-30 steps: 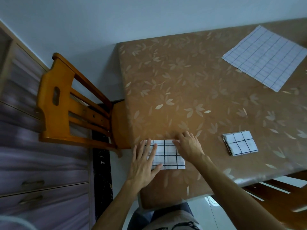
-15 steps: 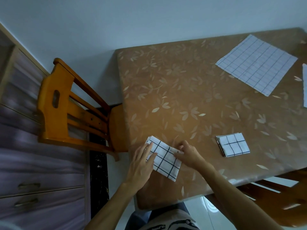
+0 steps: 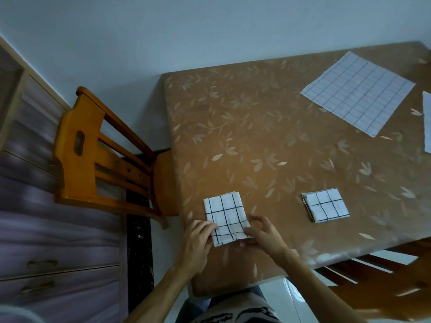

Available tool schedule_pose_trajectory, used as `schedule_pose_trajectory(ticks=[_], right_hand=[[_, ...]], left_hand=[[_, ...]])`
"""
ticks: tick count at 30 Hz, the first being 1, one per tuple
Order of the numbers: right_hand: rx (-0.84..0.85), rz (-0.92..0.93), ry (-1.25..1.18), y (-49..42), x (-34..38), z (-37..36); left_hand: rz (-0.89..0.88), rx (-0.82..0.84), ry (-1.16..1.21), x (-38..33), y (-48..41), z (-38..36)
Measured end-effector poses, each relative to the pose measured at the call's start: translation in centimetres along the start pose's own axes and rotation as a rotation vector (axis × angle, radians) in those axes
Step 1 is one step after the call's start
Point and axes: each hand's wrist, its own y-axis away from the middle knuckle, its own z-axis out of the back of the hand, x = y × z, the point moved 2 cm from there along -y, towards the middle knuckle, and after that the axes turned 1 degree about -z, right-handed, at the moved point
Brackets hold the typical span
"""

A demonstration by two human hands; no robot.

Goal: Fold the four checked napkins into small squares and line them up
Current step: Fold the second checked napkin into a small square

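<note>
A half-folded white napkin with dark checks (image 3: 225, 216) lies near the table's front left corner, as an upright rectangle. My left hand (image 3: 198, 243) grips its lower left corner, and my right hand (image 3: 263, 234) pinches its lower right corner. To the right lies a napkin folded into a small square (image 3: 326, 205). An unfolded napkin (image 3: 358, 95) lies flat at the far right of the table. The edge of another unfolded napkin (image 3: 427, 122) shows at the frame's right border.
The brown leaf-patterned table (image 3: 268, 141) has its left edge beside a wooden chair (image 3: 102, 164). A purple-grey drawer unit (image 3: 46, 252) stands further left. Another chair's slats (image 3: 373, 273) show below the table's right front edge.
The napkin was turned from lying wide to standing upright. Both hands moved from pressing its top to holding its lower corners. The camera shifted, so the table sits further right.
</note>
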Motion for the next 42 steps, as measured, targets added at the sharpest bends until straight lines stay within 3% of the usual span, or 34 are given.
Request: schedule_pose_trajectory(ticks=[5,10,16,20,31,36,42], right_hand=[[-0.110,0.284,0.521,0.0,-0.2,1.4],[0.048,0.400,0.880,-0.9,0.0,1.7],[-0.048,0.429,0.829,-2.7,0.3,1.4],[-0.128,0.331,0.819,-4.1,0.2,1.4],[-0.318,0.240,0.847,-4.3,1.3,-0.2],[-0.330,0.233,0.890,-4.2,1.5,-0.6],[-0.374,0.255,0.928,-4.4,1.4,-1.0]], left_hand=[[0.109,-0.016,0.176,0.2,0.3,0.9],[0.258,0.000,0.250,0.6,0.0,1.0],[0.421,0.028,0.378,1.2,-0.3,0.4],[0.544,0.001,0.482,0.7,-1.1,1.1],[0.733,-0.066,0.154,-2.2,-3.0,1.6],[0.638,-0.081,-0.046,-3.0,-2.9,0.8],[0.078,0.042,-0.420,-1.8,-3.2,-1.2]])
